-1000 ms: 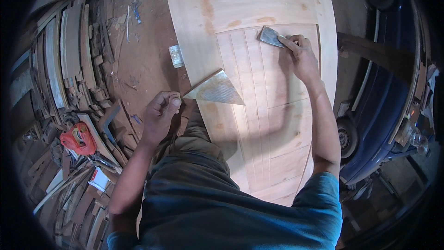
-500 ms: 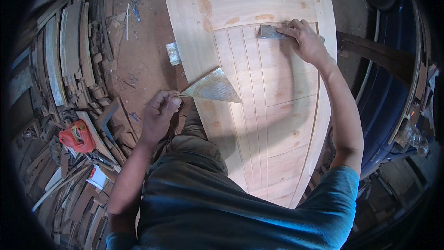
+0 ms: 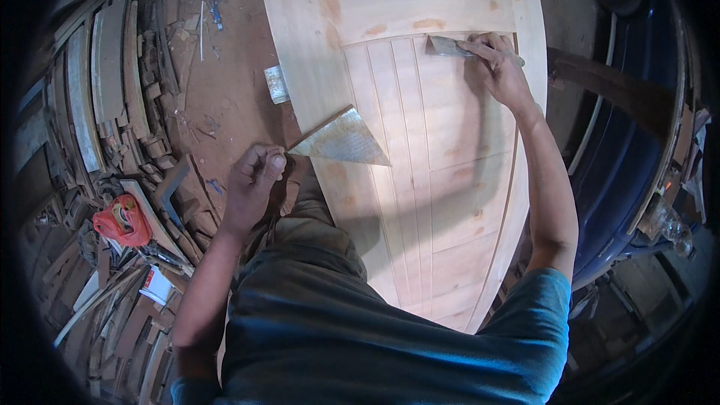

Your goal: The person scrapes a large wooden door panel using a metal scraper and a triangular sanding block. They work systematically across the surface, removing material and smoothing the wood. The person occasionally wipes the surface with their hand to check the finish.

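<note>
A pale wooden door panel (image 3: 465, 195) with grooves and brownish filler patches lies in front of me. My right hand (image 3: 504, 67) is closed round a putty knife (image 3: 447, 46), its blade at the upper edge of the grooved section, pointing left. My left hand (image 3: 259, 172) pinches the corner of a thin, smeared triangular sheet (image 3: 346, 139). That sheet sticks out over the door's left side. Whether it touches the wood I cannot tell.
Stacked wood offcuts (image 3: 112, 67) fill the left side, with a red plastic bag (image 3: 122, 220) and a white container (image 3: 156, 285) among them. A small metallic-looking piece (image 3: 276, 85) juts from under the door's left edge. A dark blue vehicle (image 3: 626, 127) stands at the right.
The putty knife's blade has turned, its tip now angled up toward the groove at the section's top. The left hand holds the sheet much as before, and the view has shifted slightly.
</note>
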The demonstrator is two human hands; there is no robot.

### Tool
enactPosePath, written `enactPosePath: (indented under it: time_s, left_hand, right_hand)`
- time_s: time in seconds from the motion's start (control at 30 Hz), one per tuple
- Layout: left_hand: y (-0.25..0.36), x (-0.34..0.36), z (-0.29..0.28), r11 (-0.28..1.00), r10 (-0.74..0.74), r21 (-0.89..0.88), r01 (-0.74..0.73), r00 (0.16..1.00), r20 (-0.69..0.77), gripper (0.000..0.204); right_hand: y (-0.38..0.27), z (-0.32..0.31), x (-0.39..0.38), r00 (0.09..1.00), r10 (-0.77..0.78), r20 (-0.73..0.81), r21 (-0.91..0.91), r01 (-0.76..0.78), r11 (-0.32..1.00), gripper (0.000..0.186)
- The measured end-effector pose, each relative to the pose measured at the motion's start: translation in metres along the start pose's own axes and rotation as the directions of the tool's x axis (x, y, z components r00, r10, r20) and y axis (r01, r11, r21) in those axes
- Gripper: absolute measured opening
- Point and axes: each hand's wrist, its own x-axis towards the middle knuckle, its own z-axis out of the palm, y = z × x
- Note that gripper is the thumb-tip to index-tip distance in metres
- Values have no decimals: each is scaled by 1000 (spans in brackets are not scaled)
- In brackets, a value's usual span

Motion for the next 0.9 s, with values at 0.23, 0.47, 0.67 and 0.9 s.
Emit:
enactPosePath:
  time_s: [0.23,0.47,0.67,0.9]
  left_hand:
    - [4,2,6,999,-32,-41,32,999,-18,29]
    - [5,7,10,1000,-3,5,3,1000,-11,29]
    - [9,10,20,1000,4,6,-4,1000,6,28]
    - [5,17,19,1000,-20,-18,21,999,25,24]
  right_hand:
    - [7,10,9,1000,-14,10,-9,14,1000,50]
    - [8,-5,26,988,-79,136,-64,88,994,53]
    - [13,-15,53,958,-47,284,15,44,999,55]
    - [23,-9,33,984,-14,178,58,4,998,52]
